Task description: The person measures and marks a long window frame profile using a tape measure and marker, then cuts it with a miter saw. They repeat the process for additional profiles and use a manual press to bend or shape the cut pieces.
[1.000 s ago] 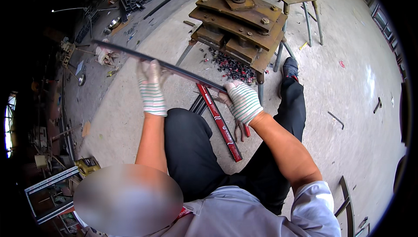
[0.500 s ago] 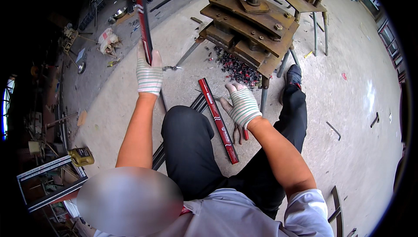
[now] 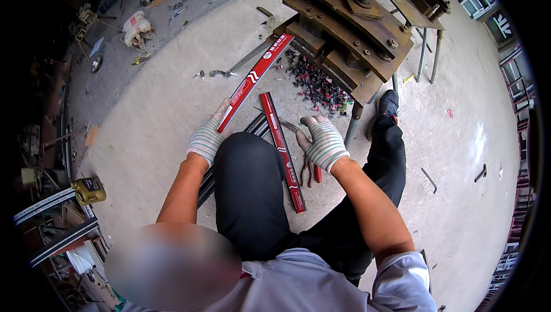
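My left hand (image 3: 208, 139), in a striped white glove, is closed round the near end of a red-faced metal strip (image 3: 252, 82). The strip slants up to the right, and its far end meets the front edge of a rusty press (image 3: 321, 39) in this view; whether they touch I cannot tell. My right hand (image 3: 322, 143), gloved the same way, has thumb and fingers apart and holds nothing. Between my legs lies a second red-and-black strip (image 3: 281, 145). Pliers (image 3: 309, 171) with a red handle rest beneath my right wrist.
Red and black scraps (image 3: 321, 85) are heaped under the press. Several dark metal bars (image 3: 256, 125) lie beside my bent knee. Another rusty machine (image 3: 419, 5) stands behind on the right. A gold jug (image 3: 89, 190) sits at left, and a bent rod (image 3: 429, 180) lies at right.
The strip in my left hand has swung down from upright to a slant, its far end now by the press. My left hand came lower and rightward; the right hand has barely moved.
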A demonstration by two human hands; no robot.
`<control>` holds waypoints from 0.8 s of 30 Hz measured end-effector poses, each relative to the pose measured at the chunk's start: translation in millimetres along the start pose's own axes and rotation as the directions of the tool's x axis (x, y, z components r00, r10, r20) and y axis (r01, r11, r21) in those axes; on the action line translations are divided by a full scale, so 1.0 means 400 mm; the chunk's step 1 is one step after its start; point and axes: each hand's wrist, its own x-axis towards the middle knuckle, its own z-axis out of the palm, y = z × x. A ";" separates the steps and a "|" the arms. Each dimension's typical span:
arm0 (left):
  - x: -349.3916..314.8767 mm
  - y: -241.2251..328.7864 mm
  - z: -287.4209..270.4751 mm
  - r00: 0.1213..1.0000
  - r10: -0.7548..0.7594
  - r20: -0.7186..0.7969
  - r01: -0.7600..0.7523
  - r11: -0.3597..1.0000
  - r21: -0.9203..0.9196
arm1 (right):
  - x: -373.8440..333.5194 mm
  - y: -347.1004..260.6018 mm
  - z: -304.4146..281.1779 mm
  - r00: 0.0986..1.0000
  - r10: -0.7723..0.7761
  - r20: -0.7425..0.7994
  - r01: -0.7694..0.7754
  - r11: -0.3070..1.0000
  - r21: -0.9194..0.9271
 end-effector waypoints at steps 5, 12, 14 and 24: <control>0.017 -0.009 0.011 1.000 0.004 0.023 -0.003 1.000 -0.013 | 0.012 -0.004 0.003 0.998 0.020 0.055 -0.021 1.000 0.008; 0.022 0.006 0.018 0.999 -0.005 0.031 0.008 0.996 -0.093 | 0.019 -0.004 0.012 0.996 0.019 0.090 -0.021 1.000 0.015; 0.028 0.005 0.022 0.999 -0.008 0.044 0.011 0.997 -0.078 | 0.020 -0.001 0.013 0.996 0.016 0.090 -0.018 1.000 0.015; 0.046 -0.032 0.045 0.997 0.048 0.054 -0.048 0.999 -0.002 | 0.023 -0.007 0.006 0.994 0.004 0.109 -0.006 1.000 0.012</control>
